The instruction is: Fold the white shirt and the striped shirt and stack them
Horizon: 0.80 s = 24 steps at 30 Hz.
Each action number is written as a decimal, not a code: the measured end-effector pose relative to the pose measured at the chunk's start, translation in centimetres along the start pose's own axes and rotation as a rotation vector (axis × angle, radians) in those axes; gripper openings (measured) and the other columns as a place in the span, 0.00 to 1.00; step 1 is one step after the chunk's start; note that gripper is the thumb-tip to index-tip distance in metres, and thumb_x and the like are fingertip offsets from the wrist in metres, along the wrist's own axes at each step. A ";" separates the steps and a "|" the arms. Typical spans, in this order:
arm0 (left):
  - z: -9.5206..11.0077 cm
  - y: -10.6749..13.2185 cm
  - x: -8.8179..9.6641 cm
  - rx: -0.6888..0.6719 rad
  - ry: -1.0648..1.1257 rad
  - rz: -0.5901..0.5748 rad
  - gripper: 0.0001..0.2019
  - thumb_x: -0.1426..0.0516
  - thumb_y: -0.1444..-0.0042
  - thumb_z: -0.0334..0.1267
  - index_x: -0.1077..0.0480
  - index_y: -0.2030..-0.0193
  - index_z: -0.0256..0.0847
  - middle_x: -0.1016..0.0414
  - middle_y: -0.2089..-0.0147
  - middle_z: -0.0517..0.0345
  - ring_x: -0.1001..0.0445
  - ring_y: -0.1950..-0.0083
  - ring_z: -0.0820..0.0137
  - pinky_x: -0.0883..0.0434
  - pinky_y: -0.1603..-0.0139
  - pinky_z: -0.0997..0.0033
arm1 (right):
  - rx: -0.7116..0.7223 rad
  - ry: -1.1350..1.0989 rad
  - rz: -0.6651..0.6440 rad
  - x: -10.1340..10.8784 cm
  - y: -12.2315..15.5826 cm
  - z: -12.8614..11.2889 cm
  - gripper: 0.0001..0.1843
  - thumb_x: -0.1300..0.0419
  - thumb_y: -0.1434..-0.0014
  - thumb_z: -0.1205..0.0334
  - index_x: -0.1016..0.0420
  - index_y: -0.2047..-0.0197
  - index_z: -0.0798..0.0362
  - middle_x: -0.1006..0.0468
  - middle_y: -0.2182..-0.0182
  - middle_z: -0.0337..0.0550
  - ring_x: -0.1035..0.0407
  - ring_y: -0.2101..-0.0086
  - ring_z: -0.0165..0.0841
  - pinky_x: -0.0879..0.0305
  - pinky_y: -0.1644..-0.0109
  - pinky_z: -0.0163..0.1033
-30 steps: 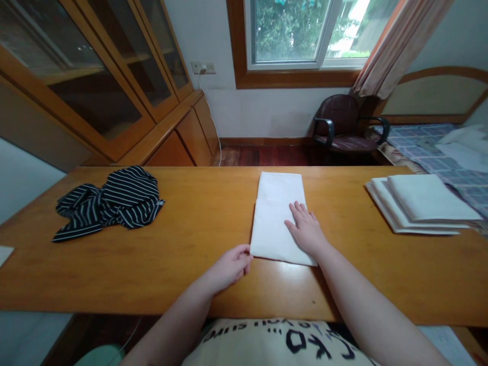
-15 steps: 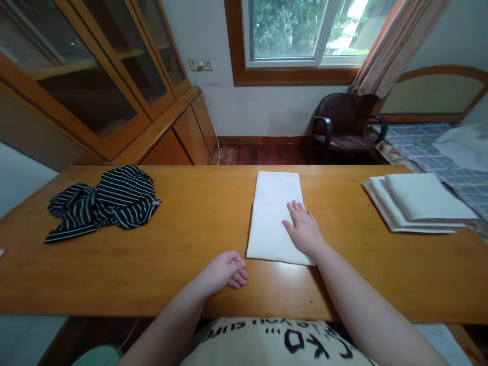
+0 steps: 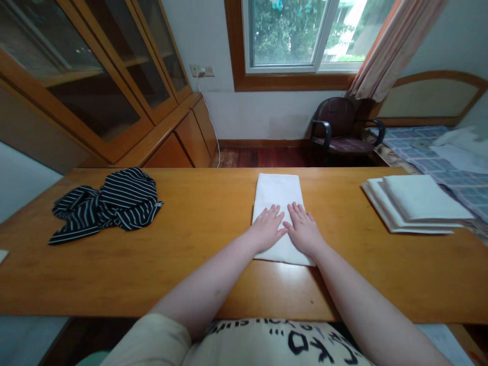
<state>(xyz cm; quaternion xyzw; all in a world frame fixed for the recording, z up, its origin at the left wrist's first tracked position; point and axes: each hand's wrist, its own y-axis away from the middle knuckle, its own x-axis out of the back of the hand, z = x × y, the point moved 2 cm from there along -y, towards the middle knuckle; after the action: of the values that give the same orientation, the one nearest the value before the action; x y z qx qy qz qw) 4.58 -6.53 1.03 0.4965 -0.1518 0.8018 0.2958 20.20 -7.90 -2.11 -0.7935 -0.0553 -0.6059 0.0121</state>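
A white folded cloth (image 3: 277, 188) lies flat on the wooden table in front of me, a long rectangle pointing away from my body. My left hand (image 3: 268, 229) rests palm down on its left part, fingers stretched out. On the right part of the same cloth lies my right hand (image 3: 304, 230), also flat with its fingers apart. The thumbs of the two hands nearly meet over the middle. Neither hand grips anything. The hands hide some of the cloth's lower half.
A stack of several folded white cloths (image 3: 423, 198) sits at the table's right. A crumpled black cloth with white stripes (image 3: 124, 198) lies on the left of the table (image 3: 198, 213). Beyond the table are a dark armchair (image 3: 339, 127), a bed and a glass-door cabinet.
My left hand has moved from the table near the cloth's lower left corner up onto the cloth, its curled fingers now spread flat. My right hand has stayed in place.
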 end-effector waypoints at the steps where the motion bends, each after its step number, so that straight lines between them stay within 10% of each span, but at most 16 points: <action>1: -0.6 -0.8 -0.7 0.004 -0.033 -0.019 0.31 0.53 0.38 0.50 0.48 0.33 0.34 0.57 0.28 0.43 0.60 0.28 0.58 0.57 0.30 0.54 | 0.000 0.003 0.002 0.0 0.0 0.0 0.34 0.57 0.35 0.49 0.53 0.31 0.56 0.54 0.32 0.49 0.60 0.34 0.41 0.59 0.34 0.53; 12: -5.8 0.0 0.8 0.154 0.015 -0.058 0.30 0.59 0.36 0.46 0.57 0.29 0.37 0.62 0.27 0.50 0.65 0.27 0.62 0.62 0.31 0.48 | 0.032 -0.099 -0.019 0.2 0.2 0.6 0.36 0.54 0.36 0.47 0.52 0.31 0.56 0.55 0.32 0.50 0.61 0.34 0.41 0.60 0.33 0.55; 19: -9.1 3.2 2.9 0.095 0.106 -0.096 0.34 0.53 0.50 0.27 0.44 0.34 0.49 0.53 0.29 0.60 0.61 0.28 0.63 0.62 0.31 0.48 | 0.065 -0.420 0.127 0.8 -0.7 2.9 0.22 0.55 0.36 0.62 0.28 0.45 0.51 0.35 0.39 0.45 0.43 0.39 0.34 0.48 0.35 0.47; 24: -9.0 3.3 3.0 0.086 0.028 -0.169 0.40 0.45 0.50 0.36 0.53 0.30 0.53 0.59 0.28 0.58 0.66 0.27 0.55 0.63 0.31 0.45 | 0.005 -0.382 0.202 1.2 -1.2 3.9 0.22 0.56 0.37 0.67 0.22 0.51 0.53 0.30 0.43 0.45 0.38 0.42 0.36 0.45 0.36 0.47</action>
<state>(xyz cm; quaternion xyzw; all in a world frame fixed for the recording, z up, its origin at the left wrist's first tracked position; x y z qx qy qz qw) -4.79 -3.30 -0.28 0.5086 -0.0709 0.7866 0.3428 24.19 -6.32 -2.04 -0.8954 0.0216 -0.4402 0.0642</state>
